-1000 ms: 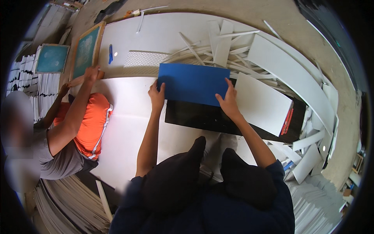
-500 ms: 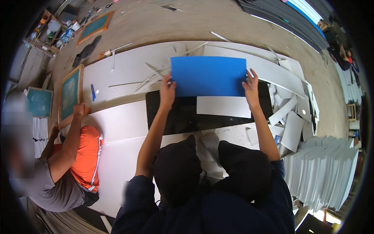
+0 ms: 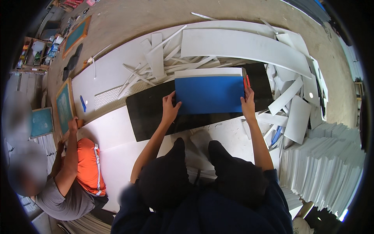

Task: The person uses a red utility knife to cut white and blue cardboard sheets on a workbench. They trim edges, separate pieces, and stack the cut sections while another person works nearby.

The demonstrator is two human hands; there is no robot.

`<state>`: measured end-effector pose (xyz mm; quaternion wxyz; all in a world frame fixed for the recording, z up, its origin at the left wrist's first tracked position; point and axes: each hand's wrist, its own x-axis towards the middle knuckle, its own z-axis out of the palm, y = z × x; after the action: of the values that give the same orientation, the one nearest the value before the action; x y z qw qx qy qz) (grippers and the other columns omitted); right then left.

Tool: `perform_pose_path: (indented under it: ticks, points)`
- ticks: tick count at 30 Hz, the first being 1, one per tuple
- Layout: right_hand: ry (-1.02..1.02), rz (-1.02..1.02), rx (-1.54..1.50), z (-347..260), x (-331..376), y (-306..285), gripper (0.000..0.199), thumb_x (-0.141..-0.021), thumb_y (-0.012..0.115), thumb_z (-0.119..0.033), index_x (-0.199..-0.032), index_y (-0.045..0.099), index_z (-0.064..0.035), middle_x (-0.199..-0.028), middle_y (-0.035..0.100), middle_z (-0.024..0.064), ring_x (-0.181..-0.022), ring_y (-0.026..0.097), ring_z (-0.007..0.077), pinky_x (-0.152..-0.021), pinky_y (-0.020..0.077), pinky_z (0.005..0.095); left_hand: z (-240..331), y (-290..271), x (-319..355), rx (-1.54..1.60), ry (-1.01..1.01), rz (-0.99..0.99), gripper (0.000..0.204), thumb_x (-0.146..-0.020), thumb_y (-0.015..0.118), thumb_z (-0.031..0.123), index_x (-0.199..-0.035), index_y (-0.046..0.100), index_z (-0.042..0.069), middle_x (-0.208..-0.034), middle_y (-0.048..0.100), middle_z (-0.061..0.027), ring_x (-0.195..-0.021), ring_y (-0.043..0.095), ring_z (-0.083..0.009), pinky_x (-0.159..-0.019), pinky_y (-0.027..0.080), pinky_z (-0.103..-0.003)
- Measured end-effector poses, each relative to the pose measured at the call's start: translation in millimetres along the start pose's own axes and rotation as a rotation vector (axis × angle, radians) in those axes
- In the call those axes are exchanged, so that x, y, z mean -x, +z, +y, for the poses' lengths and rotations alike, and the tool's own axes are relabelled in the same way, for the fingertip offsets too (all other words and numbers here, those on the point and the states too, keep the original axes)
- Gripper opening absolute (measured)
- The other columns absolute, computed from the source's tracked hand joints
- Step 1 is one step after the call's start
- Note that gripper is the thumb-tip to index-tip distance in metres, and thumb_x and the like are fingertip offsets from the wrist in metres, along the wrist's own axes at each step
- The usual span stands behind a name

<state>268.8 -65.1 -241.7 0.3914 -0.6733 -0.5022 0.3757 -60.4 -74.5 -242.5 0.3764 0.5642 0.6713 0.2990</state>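
Note:
A blue rectangular sheet (image 3: 208, 94) is held by its two short edges between my hands. My left hand (image 3: 170, 108) grips the left edge, with the thumb on top. At the opposite edge, my right hand (image 3: 248, 104) closes on the sheet in the same way. Under the blue sheet lies a white sheet (image 3: 208, 72), and only a strip along its far side shows. Both are over a dark glossy board (image 3: 146, 111). A red tool (image 3: 247, 81), its kind unclear, lies just beyond my right hand.
White offcut strips (image 3: 156, 62) lie beyond the board, and more white scraps (image 3: 286, 95) are heaped to the right. Stacked white sheets (image 3: 321, 167) stand at the lower right. On the left, a person in grey (image 3: 64, 195) handles a wood-framed green panel (image 3: 66, 104) near a blue cutter (image 3: 83, 103).
My hands have brought the blue sheet nearer and down over the white sheet, whose far strip now shows beyond it. The view has shifted, and the red tool has come into sight.

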Motion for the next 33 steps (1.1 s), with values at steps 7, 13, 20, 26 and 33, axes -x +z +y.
perform_pose_path:
  ticks: [7, 13, 20, 26, 33]
  points:
    - [0.107, 0.028, 0.143, -22.3, -13.5, 11.0, 0.054, -0.082, 0.047, 0.002, -0.13, 0.022, 0.003, -0.134, 0.031, 0.0223, -0.125, 0.033, 0.0304, -0.102, 0.0262, 0.0378, 0.7, 21.3, -11.9, -0.16, 0.007, 0.086, 0.053, -0.085, 0.055, 0.025, -0.128, 0.036, 0.001, -0.113, 0.04, -0.02, -0.107, 0.04, -0.0307, -0.095, 0.032, -0.037]
    - [0.242, 0.071, -0.126, -38.4, -32.3, 12.0, 0.056, -0.084, 0.051, -0.003, -0.132, 0.021, 0.0021, -0.135, 0.032, 0.018, -0.126, 0.031, 0.0271, -0.103, 0.0236, 0.0343, 32.0, 11.2, -33.8, -0.089, -0.285, 0.067, 0.052, -0.089, 0.05, 0.023, -0.13, 0.029, -0.002, -0.12, 0.037, -0.0205, -0.112, 0.037, -0.0297, -0.097, 0.028, -0.037]
    - [-0.072, -0.094, -0.221, -89.9, -27.9, 5.8, 0.053, -0.087, 0.05, -0.009, -0.132, 0.023, 0.0012, -0.129, 0.037, 0.0163, -0.123, 0.034, 0.0227, -0.101, 0.0265, 0.0324, 53.8, -34.0, -38.3, 0.545, 0.273, 0.274, 0.047, -0.09, 0.042, 0.007, -0.129, 0.017, -0.002, -0.127, 0.029, -0.0183, -0.119, 0.031, -0.0243, -0.101, 0.02, -0.032]
    - [-0.206, -0.13, -0.306, -69.2, -4.4, 18.1, 0.056, -0.089, 0.048, -0.007, -0.134, 0.015, 0.0, -0.131, 0.032, 0.0161, -0.124, 0.031, 0.0201, -0.102, 0.0249, 0.0329, 30.7, -37.7, -21.8, 0.414, 0.264, 0.195, 0.052, -0.091, 0.039, 0.012, -0.13, 0.011, -0.005, -0.132, 0.026, -0.0218, -0.124, 0.026, -0.0292, -0.103, 0.017, -0.033]
    - [-0.275, -0.114, -0.228, -46.9, 14.0, 27.2, 0.054, -0.091, 0.045, -0.013, -0.134, 0.015, -0.0004, -0.137, 0.022, 0.0171, -0.127, 0.025, 0.0249, -0.104, 0.0215, 0.0357, 1.2, -22.9, -5.2, 0.352, 0.369, 0.019, 0.066, -0.092, 0.039, 0.022, -0.134, -0.004, -0.007, -0.141, 0.01, -0.0229, -0.132, 0.007, -0.0329, -0.107, 0.005, -0.036]
